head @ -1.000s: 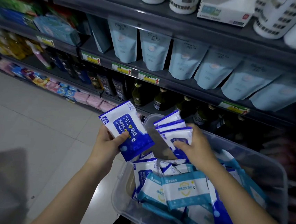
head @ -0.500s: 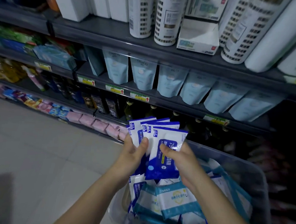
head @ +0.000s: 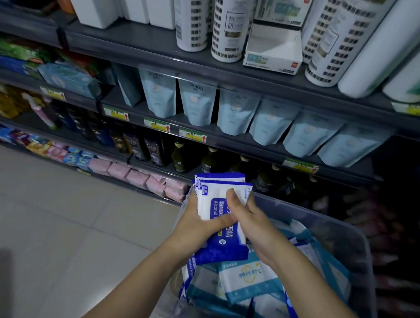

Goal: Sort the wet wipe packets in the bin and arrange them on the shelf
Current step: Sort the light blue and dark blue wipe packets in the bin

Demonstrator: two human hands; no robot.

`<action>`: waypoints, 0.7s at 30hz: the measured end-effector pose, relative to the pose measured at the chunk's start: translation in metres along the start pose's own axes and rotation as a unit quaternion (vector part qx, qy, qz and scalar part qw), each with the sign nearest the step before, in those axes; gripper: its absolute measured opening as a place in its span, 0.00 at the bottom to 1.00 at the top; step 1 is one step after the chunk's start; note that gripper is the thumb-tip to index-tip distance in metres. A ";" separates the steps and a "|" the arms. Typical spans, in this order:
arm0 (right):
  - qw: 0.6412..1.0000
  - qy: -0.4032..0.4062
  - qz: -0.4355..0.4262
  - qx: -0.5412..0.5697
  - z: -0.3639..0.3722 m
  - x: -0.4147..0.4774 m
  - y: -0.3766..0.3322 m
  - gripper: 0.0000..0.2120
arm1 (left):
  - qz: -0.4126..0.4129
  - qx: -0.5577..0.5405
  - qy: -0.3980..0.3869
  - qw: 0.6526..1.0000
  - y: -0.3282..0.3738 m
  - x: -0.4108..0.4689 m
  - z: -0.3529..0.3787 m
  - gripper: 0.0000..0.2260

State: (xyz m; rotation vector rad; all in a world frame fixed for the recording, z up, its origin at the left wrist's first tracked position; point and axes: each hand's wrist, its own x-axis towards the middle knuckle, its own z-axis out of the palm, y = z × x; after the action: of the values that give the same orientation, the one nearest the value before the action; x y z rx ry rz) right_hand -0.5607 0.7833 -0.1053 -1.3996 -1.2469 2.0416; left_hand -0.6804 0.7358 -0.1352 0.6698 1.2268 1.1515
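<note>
A stack of blue-and-white alcohol wipe packets (head: pixel 221 206) stands upright between both hands, above the left end of the clear plastic bin (head: pixel 350 239). My left hand (head: pixel 197 221) grips the stack from the left, thumb across its front. My right hand (head: pixel 246 218) holds it from the right, thumb pressed on the top front. In the bin lie several teal-and-white wipe packets (head: pixel 248 278) and more blue ones (head: pixel 289 310).
Dark store shelves (head: pixel 213 64) stand ahead. White cylinders and boxes (head: pixel 230 19) fill the top shelf, pale blue pouches (head: pixel 236 112) the one below, dark bottles (head: pixel 183 156) under that. Pink packs (head: pixel 135 177) line the bottom shelf. Tiled floor (head: pixel 56 221) lies at left.
Both hands brought their separate blue packets together into one squared stack and raised it slightly. The view tilted up, showing more of the top shelf.
</note>
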 end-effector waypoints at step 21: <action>0.941 0.172 -0.095 0.275 -0.040 0.012 0.033 0.28 | -0.005 0.065 0.004 0.998 -0.014 0.016 0.030 0.15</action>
State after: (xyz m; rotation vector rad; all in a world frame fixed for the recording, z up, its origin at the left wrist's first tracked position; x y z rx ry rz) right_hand -0.5252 0.7921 -0.1434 -1.2319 -0.5735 1.7272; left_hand -0.6491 0.7516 -0.1455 0.7567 1.3180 1.0743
